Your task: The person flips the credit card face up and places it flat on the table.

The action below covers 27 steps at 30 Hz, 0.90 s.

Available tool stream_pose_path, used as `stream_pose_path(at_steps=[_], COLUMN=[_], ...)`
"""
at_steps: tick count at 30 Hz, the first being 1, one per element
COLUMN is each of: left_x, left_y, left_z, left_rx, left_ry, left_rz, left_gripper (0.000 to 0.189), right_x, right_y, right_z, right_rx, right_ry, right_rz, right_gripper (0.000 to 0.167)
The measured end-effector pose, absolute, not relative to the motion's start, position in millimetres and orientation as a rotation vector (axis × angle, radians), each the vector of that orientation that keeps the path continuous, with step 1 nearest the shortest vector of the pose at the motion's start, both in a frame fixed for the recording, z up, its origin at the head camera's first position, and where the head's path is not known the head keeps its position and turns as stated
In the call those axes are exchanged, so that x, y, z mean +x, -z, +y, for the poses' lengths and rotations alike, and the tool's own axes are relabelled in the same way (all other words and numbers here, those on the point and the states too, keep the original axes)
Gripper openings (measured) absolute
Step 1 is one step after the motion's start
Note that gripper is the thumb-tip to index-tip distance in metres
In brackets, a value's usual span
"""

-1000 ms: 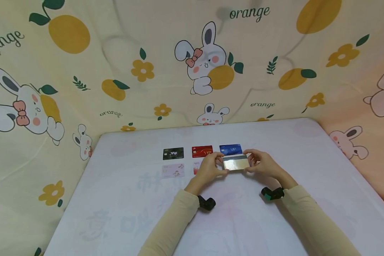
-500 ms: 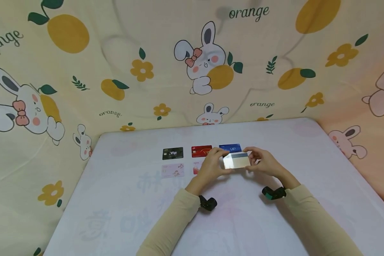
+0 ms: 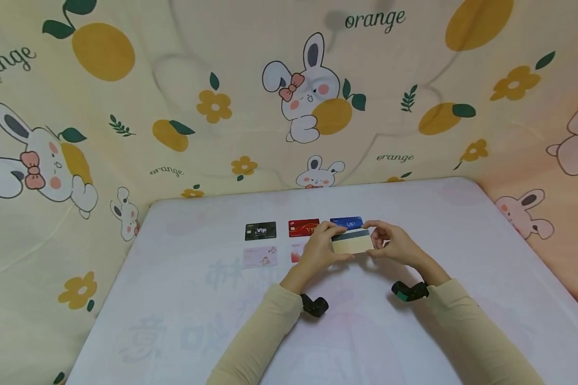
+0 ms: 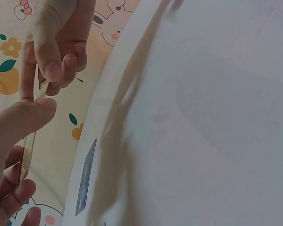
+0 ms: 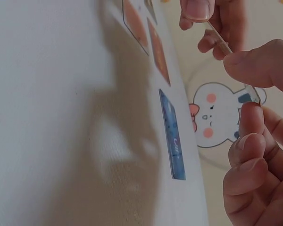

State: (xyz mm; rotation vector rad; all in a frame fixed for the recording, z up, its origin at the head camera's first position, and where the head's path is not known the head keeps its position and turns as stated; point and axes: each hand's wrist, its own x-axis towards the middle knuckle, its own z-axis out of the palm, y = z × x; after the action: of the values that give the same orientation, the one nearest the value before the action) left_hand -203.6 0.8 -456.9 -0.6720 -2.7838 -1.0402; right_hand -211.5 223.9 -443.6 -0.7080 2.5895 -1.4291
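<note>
Both hands hold one pale gold card (image 3: 352, 244) with a dark stripe along its upper part, raised above the table. My left hand (image 3: 318, 247) pinches its left end between thumb and fingers. At the right end, my right hand (image 3: 394, 244) grips it the same way. Just behind the held card lies a blue VIP card (image 3: 347, 222), partly covered by it in the head view. A pink card with red (image 3: 296, 252) is mostly hidden behind the left hand. In the right wrist view the held card (image 5: 219, 40) appears nearly edge-on.
On the white table (image 3: 183, 299) lie a red VIP card (image 3: 302, 227), a black Vip card (image 3: 260, 231) and a pale pink card (image 3: 260, 256) left of the hands. A patterned cloth (image 3: 250, 64) hangs behind the table.
The held card has tilted and risen slightly, then shifted a little left. The left fingers have slid further along its top edge. The cards on the table have stayed put.
</note>
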Motion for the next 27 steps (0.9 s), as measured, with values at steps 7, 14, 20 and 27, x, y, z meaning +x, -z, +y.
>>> stream_pose_path(at_steps=[7,14,20,27], left_x=[-204,-205,-206,-205], left_y=[457,460,458,455], left_z=[-2,-3,-5,-6], left_rx=[-0.7,-0.716,-0.717,-0.71], left_ry=[1.076,1.101,1.142,1.204], left_rz=[-2.751,-2.755,-2.749,-2.732], left_gripper=[0.061,0.059,0.058,0.056], right_x=[-210,-207,-206,-206], right_y=[443,438,435,433], right_z=[221,219,218,218], right_rx=[-0.723,-0.655,-0.639,-0.584], right_ry=[1.469,1.466,1.499,1.556], right_rz=[2.563,2.564,2.558,2.508], right_gripper=[0.056,0.058,0.062,0.07])
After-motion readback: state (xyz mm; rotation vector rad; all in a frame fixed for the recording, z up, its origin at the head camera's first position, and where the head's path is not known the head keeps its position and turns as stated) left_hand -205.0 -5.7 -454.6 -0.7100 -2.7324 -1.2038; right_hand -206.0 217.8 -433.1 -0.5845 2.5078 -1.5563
